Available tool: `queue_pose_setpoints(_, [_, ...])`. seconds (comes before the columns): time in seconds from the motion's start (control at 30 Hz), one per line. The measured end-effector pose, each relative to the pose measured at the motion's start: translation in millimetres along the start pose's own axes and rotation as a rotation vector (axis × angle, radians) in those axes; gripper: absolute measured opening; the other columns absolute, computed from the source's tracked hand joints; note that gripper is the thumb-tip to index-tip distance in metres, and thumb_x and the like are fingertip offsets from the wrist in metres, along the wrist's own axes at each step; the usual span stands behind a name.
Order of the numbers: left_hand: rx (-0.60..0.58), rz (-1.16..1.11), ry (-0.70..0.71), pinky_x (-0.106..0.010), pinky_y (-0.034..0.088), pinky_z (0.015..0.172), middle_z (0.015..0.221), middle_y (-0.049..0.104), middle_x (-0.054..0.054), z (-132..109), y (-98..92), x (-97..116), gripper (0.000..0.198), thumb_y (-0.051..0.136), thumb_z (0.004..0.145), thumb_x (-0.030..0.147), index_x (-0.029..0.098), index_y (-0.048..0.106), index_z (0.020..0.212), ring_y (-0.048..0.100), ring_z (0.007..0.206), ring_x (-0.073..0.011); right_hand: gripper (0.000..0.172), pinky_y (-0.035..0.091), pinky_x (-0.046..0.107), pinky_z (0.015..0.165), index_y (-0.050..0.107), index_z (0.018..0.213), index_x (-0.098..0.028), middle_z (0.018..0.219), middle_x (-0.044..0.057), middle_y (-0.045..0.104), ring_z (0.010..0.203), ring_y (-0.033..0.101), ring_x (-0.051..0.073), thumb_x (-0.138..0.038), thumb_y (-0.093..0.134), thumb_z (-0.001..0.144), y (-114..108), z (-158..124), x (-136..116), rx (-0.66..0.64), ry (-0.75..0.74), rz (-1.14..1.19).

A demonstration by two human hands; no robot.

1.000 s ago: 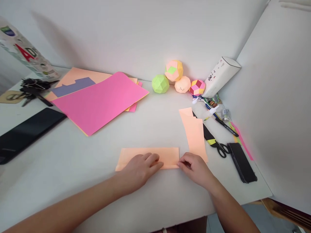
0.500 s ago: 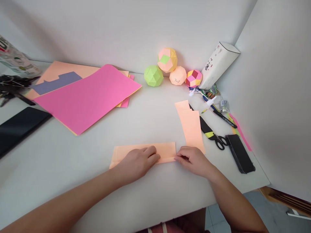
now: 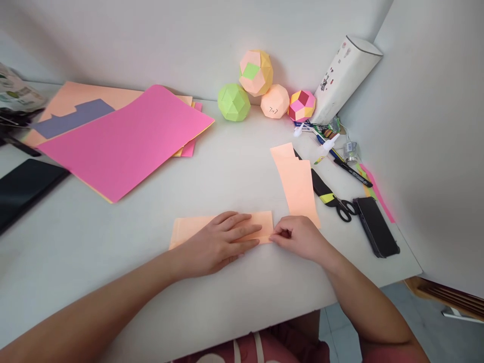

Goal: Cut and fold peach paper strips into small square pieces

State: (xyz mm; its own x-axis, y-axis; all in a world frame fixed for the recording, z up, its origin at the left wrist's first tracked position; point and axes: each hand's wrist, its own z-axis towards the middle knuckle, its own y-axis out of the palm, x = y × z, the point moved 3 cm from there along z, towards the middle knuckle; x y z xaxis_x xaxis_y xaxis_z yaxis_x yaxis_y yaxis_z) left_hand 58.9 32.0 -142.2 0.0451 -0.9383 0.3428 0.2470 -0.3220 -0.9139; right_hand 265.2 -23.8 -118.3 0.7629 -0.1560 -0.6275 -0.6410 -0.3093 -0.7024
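A long strip of peach paper [image 3: 191,228] lies flat on the table near the front edge. My left hand [image 3: 223,242] rests on it with the fingers stretched out and spread toward the right, covering its middle. At the strip's right end, my right hand [image 3: 298,236] pinches the lower corner between thumb and fingers. Just behind my right hand lies another cut piece of peach paper [image 3: 300,186], with a stepped top edge.
Black scissors [image 3: 344,209] and a phone [image 3: 376,227] lie at the right. Paper balls, among them a green one [image 3: 233,102], stand by the wall beside a white box [image 3: 346,75]. Pink sheets [image 3: 128,141] and a dark tablet-like slab [image 3: 30,189] are at the left.
My left hand has gone from curled fingers to spread, flat ones, reaching further right along the strip. My right hand keeps its pinch at the corner. The view has shifted slightly.
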Motion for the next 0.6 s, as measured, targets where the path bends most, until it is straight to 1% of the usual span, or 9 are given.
queue_pose_setpoints(0.1, [-0.051,0.050,0.026,-0.052,0.020,0.110,0.152,0.036,-0.003,-0.8,4.7,1.3,0.048,0.031,0.101,0.043,0.025,0.036,0.145,0.029,0.136,-0.0319,0.018,0.036,0.022,0.053,0.061,0.062,-0.019,0.065,-0.003,0.062,0.059,0.054,0.011,-0.021,0.064,0.079,-0.2,1.3,-0.9,-0.004,0.024,-0.023])
queue_pose_setpoints(0.23, [-0.078,0.084,0.064,-0.055,0.015,0.111,0.155,0.032,-0.004,-0.8,7.8,4.0,0.060,0.022,0.099,0.053,0.022,0.025,0.150,0.026,0.137,-0.0348,0.025,0.034,0.022,0.052,0.055,0.058,-0.018,0.062,-0.004,0.061,0.057,0.053,0.010,-0.023,0.063,0.080,-0.1,3.3,-0.1,0.004,0.005,-0.058])
queue_pose_setpoints(0.4, [-0.124,0.082,0.056,-0.057,0.014,0.110,0.155,0.030,-0.003,0.4,7.8,4.3,0.063,0.022,0.098,0.056,0.023,0.021,0.151,0.025,0.136,-0.0368,0.019,0.033,0.022,0.052,0.058,0.061,-0.018,0.058,-0.005,0.057,0.056,0.050,0.010,-0.020,0.064,0.079,-1.0,4.1,-1.1,-0.018,-0.006,-0.081])
queue_pose_setpoints(0.6, [-0.117,0.074,0.057,-0.056,0.014,0.110,0.154,0.033,-0.003,0.7,7.9,3.6,0.061,0.025,0.098,0.056,0.023,0.025,0.150,0.025,0.135,-0.0368,0.013,0.034,0.021,0.053,0.060,0.065,-0.019,0.057,-0.006,0.054,0.054,0.048,0.009,-0.019,0.065,0.077,-3.6,2.1,-1.1,-0.030,0.039,-0.031])
